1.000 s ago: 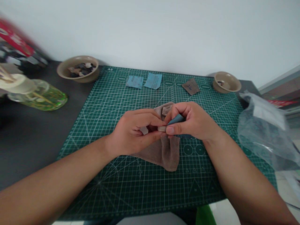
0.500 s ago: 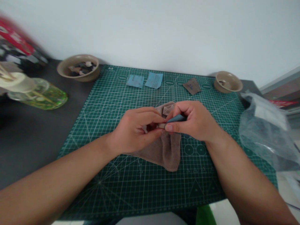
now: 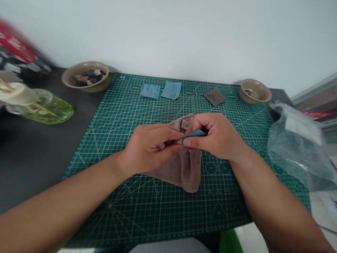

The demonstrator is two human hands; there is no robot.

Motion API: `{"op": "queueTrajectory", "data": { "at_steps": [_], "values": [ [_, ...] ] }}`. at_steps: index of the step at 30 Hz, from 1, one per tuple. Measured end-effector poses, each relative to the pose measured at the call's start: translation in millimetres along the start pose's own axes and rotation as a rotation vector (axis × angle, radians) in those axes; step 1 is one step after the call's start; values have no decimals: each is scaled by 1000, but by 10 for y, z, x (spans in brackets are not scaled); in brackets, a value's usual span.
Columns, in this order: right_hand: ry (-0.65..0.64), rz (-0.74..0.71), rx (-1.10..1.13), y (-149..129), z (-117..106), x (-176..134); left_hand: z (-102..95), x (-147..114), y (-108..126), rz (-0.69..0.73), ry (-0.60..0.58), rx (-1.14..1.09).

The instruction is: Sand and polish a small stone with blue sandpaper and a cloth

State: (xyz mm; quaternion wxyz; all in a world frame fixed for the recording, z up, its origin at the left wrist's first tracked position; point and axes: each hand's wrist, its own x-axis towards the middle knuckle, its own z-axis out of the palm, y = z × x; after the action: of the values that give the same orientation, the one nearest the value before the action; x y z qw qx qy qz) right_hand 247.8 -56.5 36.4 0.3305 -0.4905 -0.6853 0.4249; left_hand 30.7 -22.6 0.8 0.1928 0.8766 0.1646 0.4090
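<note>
My left hand (image 3: 149,149) pinches a small pale stone-like piece (image 3: 179,141) between thumb and fingertips; most of it is hidden. Pressed against that piece is a bent blue-grey sheet of sandpaper (image 3: 196,133), which my right hand (image 3: 217,137) grips between thumb and forefinger. The fingertips of both hands nearly meet. Below them a brown cloth (image 3: 191,172) lies rumpled on the green cutting mat (image 3: 179,218). A small light block-like thing (image 3: 186,123) rests on the cloth's far part, partly covered by my right hand.
Two blue paper squares (image 3: 150,91) and a brown one with writing (image 3: 214,96) lie at the mat's back. A bowl of dark and pale pieces (image 3: 101,84) stands back left, a smaller bowl (image 3: 255,92) back right. A diffuser bottle (image 3: 50,109) is left, a plastic bag (image 3: 295,147) right.
Both hands keep their grips, and the sandpaper has shifted slightly left against the piece. The whole view has moved a little.
</note>
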Motion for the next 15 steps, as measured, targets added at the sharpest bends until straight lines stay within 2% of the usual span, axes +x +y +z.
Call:
{"op": "queueTrajectory", "data": {
  "at_steps": [4,10,15],
  "values": [
    [-10,10,195,23,-3,-4,-12,4,-1,-20,74,-88],
    [-60,7,479,123,7,4,-2,-20,-14,-101,120,-230],
    [-95,25,653,141,6,6,-12,-18,-12,-128,117,-231]
  ]
}}
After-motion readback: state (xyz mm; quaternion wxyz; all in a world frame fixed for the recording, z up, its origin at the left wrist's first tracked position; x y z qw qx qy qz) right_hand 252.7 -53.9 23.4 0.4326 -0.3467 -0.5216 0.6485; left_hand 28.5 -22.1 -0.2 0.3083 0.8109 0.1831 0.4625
